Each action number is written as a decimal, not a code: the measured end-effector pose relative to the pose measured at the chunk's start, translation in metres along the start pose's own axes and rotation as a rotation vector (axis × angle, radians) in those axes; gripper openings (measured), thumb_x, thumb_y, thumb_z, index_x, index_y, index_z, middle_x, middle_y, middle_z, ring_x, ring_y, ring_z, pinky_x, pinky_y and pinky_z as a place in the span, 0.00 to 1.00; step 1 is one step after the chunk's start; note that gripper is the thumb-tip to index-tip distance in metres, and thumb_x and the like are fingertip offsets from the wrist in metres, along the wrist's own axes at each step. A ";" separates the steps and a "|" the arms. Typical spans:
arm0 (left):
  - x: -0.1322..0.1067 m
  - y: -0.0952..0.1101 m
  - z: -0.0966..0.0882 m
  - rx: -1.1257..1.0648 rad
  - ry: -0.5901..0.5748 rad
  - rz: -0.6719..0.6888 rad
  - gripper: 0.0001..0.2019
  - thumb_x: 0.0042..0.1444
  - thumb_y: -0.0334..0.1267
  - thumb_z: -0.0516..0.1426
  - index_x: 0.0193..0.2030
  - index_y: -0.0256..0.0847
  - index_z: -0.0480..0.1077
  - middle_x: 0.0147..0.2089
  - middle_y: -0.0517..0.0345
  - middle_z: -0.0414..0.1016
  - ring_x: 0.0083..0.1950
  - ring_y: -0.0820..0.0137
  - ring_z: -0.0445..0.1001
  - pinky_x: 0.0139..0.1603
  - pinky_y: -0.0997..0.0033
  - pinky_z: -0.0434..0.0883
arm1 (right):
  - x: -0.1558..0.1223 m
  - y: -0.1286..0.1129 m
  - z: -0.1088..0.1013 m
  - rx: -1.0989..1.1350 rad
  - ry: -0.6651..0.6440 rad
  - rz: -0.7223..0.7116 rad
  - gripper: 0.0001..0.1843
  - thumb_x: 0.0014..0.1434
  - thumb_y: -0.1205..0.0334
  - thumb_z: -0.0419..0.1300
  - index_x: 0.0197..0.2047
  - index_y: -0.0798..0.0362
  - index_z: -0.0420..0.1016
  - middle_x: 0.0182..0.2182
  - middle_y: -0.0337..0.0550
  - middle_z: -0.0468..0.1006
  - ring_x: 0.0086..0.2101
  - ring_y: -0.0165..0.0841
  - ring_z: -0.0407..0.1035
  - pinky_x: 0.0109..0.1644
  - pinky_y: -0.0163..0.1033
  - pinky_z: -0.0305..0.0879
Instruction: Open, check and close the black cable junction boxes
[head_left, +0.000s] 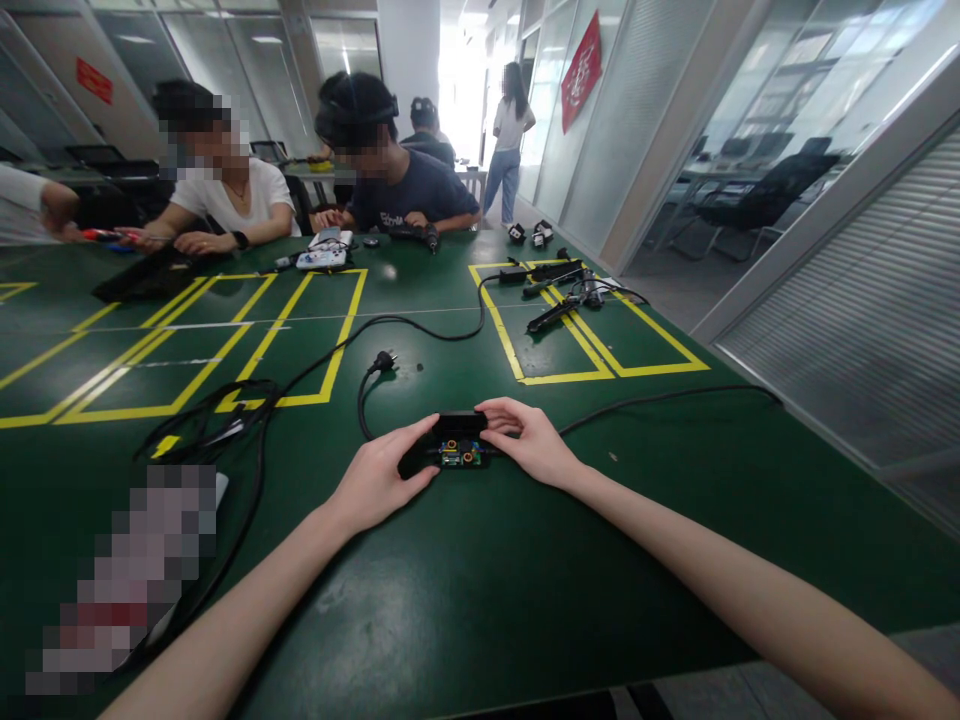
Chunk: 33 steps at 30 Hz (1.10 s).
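A black power adapter case, its inside showing a small circuit board (460,454) with copper coils, sits on the green table in front of me. Along its far side stands a black cover (461,421), tilted up. My left hand (386,472) grips the left end, fingers at the cover's top corner and thumb by the lower edge of the case. On the right, my right hand (523,437) pinches the cover's right corner between thumb and fingers. Black cords run out from both sides, one ending in a plug (384,362) beyond my left hand.
A coiled black cable (217,410) and a blurred-out white-edged object (142,560) lie at left. Tools and black parts (559,290) rest inside yellow tape outlines at far right. Across the green table (420,600), two people sit near a white power strip (325,250) and a drill (424,235).
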<state>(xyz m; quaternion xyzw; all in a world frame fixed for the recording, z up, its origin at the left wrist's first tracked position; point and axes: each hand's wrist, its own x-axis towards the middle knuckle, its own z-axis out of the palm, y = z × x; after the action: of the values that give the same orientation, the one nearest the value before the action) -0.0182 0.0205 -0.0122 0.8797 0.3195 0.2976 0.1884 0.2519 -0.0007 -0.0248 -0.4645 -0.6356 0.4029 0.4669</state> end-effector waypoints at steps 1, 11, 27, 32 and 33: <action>0.000 0.000 0.000 -0.010 0.000 -0.003 0.33 0.60 0.37 0.63 0.72 0.47 0.63 0.62 0.51 0.80 0.59 0.59 0.81 0.62 0.56 0.78 | 0.000 0.000 0.000 -0.001 -0.004 0.003 0.17 0.58 0.63 0.67 0.51 0.51 0.78 0.42 0.45 0.84 0.44 0.36 0.79 0.51 0.45 0.79; 0.002 0.003 -0.001 -0.040 -0.006 0.010 0.36 0.60 0.35 0.63 0.75 0.48 0.58 0.57 0.51 0.78 0.55 0.62 0.80 0.58 0.60 0.78 | -0.003 -0.010 -0.002 -0.068 -0.044 -0.051 0.11 0.66 0.59 0.60 0.50 0.51 0.76 0.43 0.45 0.83 0.44 0.36 0.79 0.50 0.45 0.78; 0.005 0.008 -0.003 -0.034 -0.044 0.002 0.15 0.60 0.34 0.61 0.54 0.44 0.71 0.48 0.53 0.80 0.49 0.61 0.80 0.52 0.61 0.78 | -0.006 -0.020 -0.004 -0.207 -0.149 -0.339 0.08 0.60 0.66 0.64 0.44 0.51 0.76 0.42 0.45 0.77 0.43 0.37 0.74 0.45 0.43 0.76; 0.006 0.010 -0.006 -0.027 -0.055 0.021 0.13 0.59 0.34 0.62 0.51 0.43 0.71 0.47 0.53 0.79 0.47 0.62 0.79 0.51 0.61 0.77 | -0.007 -0.020 -0.005 -0.244 -0.176 -0.381 0.10 0.58 0.68 0.64 0.44 0.51 0.76 0.42 0.45 0.77 0.41 0.36 0.74 0.46 0.44 0.75; 0.006 0.010 -0.006 -0.021 -0.062 0.032 0.13 0.60 0.34 0.61 0.51 0.43 0.71 0.47 0.53 0.79 0.47 0.62 0.78 0.51 0.61 0.77 | -0.008 -0.020 -0.005 -0.252 -0.184 -0.384 0.10 0.58 0.69 0.64 0.44 0.51 0.76 0.43 0.46 0.76 0.42 0.37 0.74 0.47 0.44 0.75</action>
<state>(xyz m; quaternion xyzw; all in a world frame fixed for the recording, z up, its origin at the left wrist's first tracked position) -0.0135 0.0176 -0.0002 0.8915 0.2962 0.2766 0.2027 0.2532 -0.0125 -0.0064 -0.3510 -0.7974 0.2648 0.4133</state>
